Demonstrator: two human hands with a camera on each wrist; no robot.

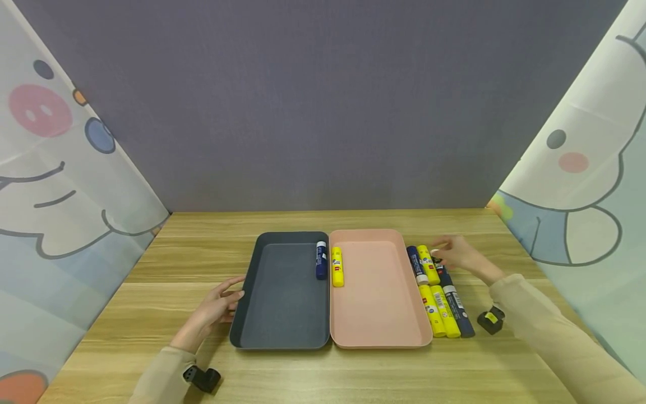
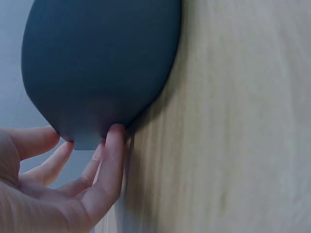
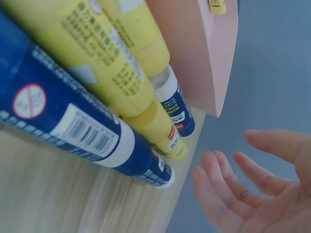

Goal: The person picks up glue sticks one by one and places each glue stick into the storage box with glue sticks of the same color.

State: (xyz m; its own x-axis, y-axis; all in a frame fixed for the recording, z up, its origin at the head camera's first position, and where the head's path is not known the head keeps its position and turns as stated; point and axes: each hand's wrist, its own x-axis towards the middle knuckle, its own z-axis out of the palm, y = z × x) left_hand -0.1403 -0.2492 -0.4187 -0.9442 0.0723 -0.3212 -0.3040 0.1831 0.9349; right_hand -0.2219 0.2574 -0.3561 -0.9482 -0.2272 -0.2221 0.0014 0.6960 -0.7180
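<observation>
My left hand (image 1: pixel 218 306) rests its fingertips against the left wall of the dark grey tray (image 1: pixel 282 342); in the left wrist view the fingers (image 2: pixel 114 155) touch its outer side. A blue glue stick (image 1: pixel 321 261) lies inside that tray along its right wall. Beside it stands a pink tray (image 1: pixel 378 336), with a yellow glue stick (image 1: pixel 337 266) along its left wall. Over the far end of a blue glue stick (image 1: pixel 443 274) to the right is my right hand (image 1: pixel 454 252). Its fingers are spread and hold nothing in the right wrist view.
Several more glue sticks lie in two rows right of the pink tray, among them a yellow one (image 1: pixel 428 265), another blue one (image 1: pixel 415 265) and a larger blue one (image 1: pixel 459 314). A grey partition (image 1: pixel 323 112) rises behind the wooden table (image 1: pixel 282 381), with cartoon-printed sheets at both sides.
</observation>
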